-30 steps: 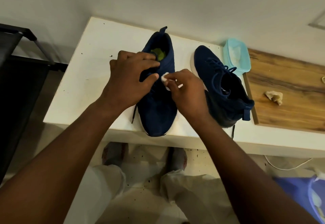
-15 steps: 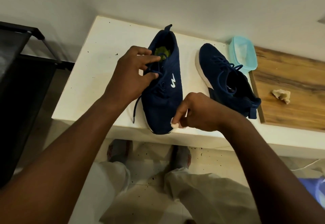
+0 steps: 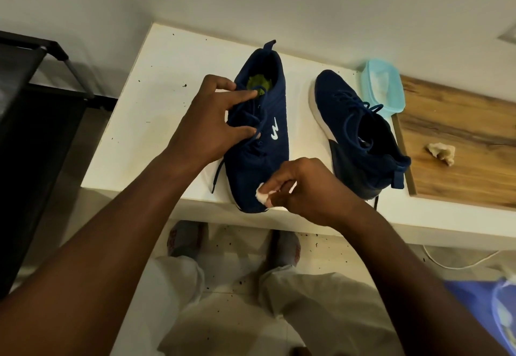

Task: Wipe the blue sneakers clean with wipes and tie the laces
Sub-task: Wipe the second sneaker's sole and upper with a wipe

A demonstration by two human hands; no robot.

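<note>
Two navy sneakers stand on a white table. The near sneaker points its toe at me and shows a white logo; its laces hang loose. My left hand holds that shoe at the laces, thumb and fingers curled on its upper. My right hand pinches a small white wipe against the toe of the same sneaker. The second sneaker lies to the right with its toe away from me and its laces loose.
A light blue wipes container stands behind the second sneaker. A wooden board at the right carries a crumpled used wipe. A black rack is at the left. My legs are below the table edge.
My right hand moved with the wipe from the sneaker's lace area down to its toe. My left hand stayed on the laces.
</note>
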